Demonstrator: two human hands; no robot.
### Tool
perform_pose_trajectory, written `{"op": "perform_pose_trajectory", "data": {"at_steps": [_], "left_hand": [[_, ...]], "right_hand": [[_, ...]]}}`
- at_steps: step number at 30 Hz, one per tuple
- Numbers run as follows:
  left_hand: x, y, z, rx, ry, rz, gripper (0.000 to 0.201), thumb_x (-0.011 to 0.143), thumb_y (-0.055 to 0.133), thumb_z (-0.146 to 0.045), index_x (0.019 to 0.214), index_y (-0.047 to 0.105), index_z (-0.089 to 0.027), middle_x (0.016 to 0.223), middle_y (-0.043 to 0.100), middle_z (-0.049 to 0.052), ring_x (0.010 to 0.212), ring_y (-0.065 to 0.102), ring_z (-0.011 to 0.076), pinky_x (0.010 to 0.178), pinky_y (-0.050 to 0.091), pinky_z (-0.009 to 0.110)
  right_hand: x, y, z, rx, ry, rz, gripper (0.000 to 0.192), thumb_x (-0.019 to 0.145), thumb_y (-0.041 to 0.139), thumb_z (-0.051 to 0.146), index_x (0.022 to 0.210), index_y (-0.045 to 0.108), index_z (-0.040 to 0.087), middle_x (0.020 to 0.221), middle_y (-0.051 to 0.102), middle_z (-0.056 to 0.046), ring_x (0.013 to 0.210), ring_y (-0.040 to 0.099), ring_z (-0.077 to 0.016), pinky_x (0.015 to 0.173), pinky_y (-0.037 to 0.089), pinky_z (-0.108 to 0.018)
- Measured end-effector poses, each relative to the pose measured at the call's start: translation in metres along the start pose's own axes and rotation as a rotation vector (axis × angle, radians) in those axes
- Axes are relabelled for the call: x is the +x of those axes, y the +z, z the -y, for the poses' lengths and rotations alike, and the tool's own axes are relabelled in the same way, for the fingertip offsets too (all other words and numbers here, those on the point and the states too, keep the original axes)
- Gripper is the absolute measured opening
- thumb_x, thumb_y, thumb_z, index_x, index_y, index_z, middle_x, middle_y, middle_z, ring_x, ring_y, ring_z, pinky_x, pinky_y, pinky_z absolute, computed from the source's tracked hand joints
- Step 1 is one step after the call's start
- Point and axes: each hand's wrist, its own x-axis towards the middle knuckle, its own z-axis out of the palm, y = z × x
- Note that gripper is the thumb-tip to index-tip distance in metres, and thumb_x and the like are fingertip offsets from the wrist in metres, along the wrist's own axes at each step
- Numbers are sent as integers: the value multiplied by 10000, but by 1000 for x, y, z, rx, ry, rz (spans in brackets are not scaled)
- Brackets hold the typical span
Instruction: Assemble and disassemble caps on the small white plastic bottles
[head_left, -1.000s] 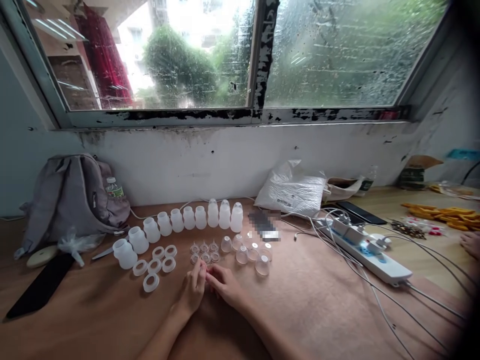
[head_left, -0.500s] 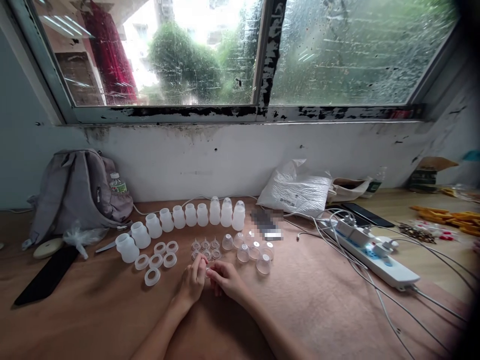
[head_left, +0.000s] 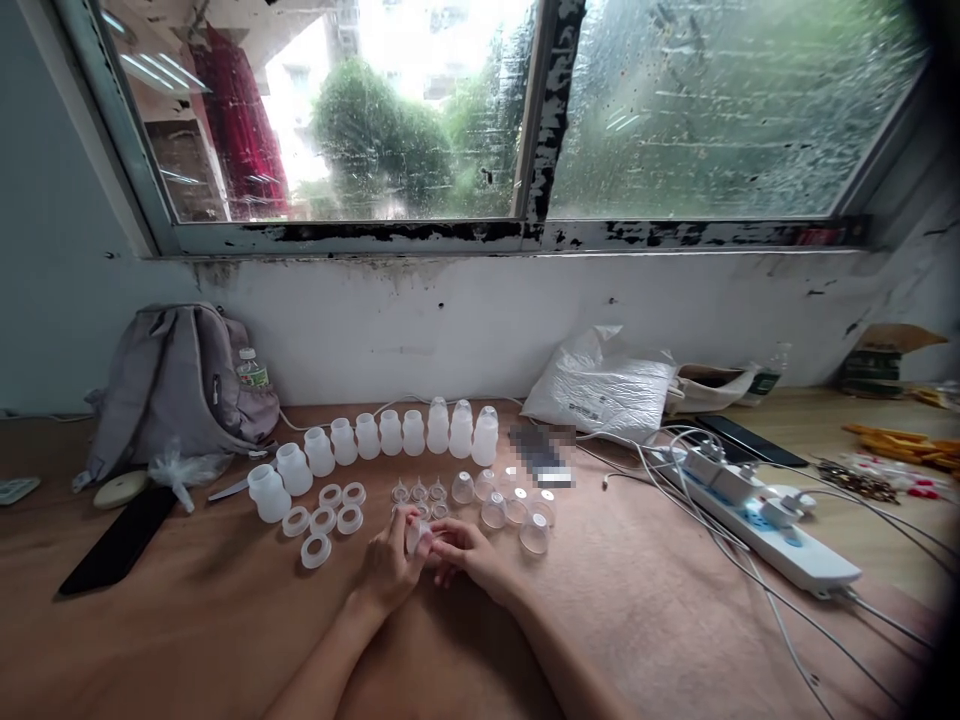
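My left hand (head_left: 385, 566) is closed around a small whitish bottle collar ring (head_left: 417, 537), tilted up between finger and thumb. The fingertips of my right hand (head_left: 474, 556) pinch the ring's right side; whether a teat sits inside it cannot be made out. Just beyond my hands stand clear bottle teats (head_left: 418, 492) in short rows. On the left lie several loose white collar rings (head_left: 316, 550). To the right are several clear dome caps (head_left: 534, 534). Behind them curves a row of milky feeding bottles (head_left: 367, 436); those at the right end wear clear caps.
A grey backpack (head_left: 180, 385) and a black flat object (head_left: 116, 545) lie at the left. On the right, a white power strip (head_left: 795, 550) trails cables across the table. A silvery plastic bag (head_left: 600, 385) rests against the wall below the window.
The collar ring, mostly hidden between my fingers before, is now turned up and shows its round face. My right fingers have opened slightly around it. The whole view has shifted a little.
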Motion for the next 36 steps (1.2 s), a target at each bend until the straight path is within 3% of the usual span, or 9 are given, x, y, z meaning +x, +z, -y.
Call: {"op": "perform_pose_trajectory", "data": {"at_steps": [5,11,14,17,22,25,28,32,36], "left_hand": [[43,-12,2,156,22,-169,277,849,324,-320,1070,425,-186,936,565,63,730,572,171,633,437,274],[127,-14,5,408,-4,-29,391,836,390,-304,1218,383,-216,1014,545,94,771,576,207,638,421,294],[150,-9,8,436,-21,-30,331,823,426,-293,1133,475,-186,982,536,104,752,569,202,642,423,300],[155,-6,9,422,9,-66,205,817,434,-269,949,560,-175,956,513,87,764,555,189,646,433,296],[129,-22,-2,353,153,-188,143,817,435,-266,872,530,-176,1103,429,94,1033,454,210,869,392,344],[91,-35,-8,154,272,-409,102,825,421,-257,873,481,-189,1128,418,85,1099,411,211,933,358,373],[46,-38,-4,26,266,-509,97,841,384,-231,920,432,-200,1129,423,87,1108,414,209,929,368,388],[3,-27,14,2,320,-401,114,839,387,-193,948,418,-208,1112,440,85,1058,463,200,891,399,383],[-4,-14,28,11,356,-206,144,830,432,-213,974,436,-222,1144,436,85,1099,444,210,898,399,385]], "right_hand": [[-1,-3,4,152,-14,-97,414,675,644,417,951,469,164,878,646,-76,510,612,-126,452,451,-225],[-2,-6,4,186,-35,-148,438,679,647,410,991,455,170,935,638,-98,551,622,-139,488,463,-251],[-2,-7,5,182,-27,-157,448,661,662,411,973,449,169,919,644,-100,535,619,-141,471,452,-247],[-2,-7,5,180,-34,-162,442,659,661,414,961,444,175,908,649,-95,527,617,-142,464,445,-243],[-1,-7,5,192,-114,-245,366,677,643,427,864,460,172,864,649,-70,498,594,-113,440,418,-210],[0,-8,6,218,-138,-316,335,689,628,441,792,481,158,797,634,-49,472,557,-84,417,390,-187],[2,-9,6,252,-150,-351,321,695,623,439,769,495,154,742,600,-23,447,528,-70,401,372,-182],[4,-9,2,278,-167,-340,296,691,639,404,781,501,158,723,561,-3,435,511,-65,401,374,-192],[4,-8,0,274,-163,-343,293,678,654,389,794,507,164,709,546,8,440,505,-67,412,388,-201]]}}
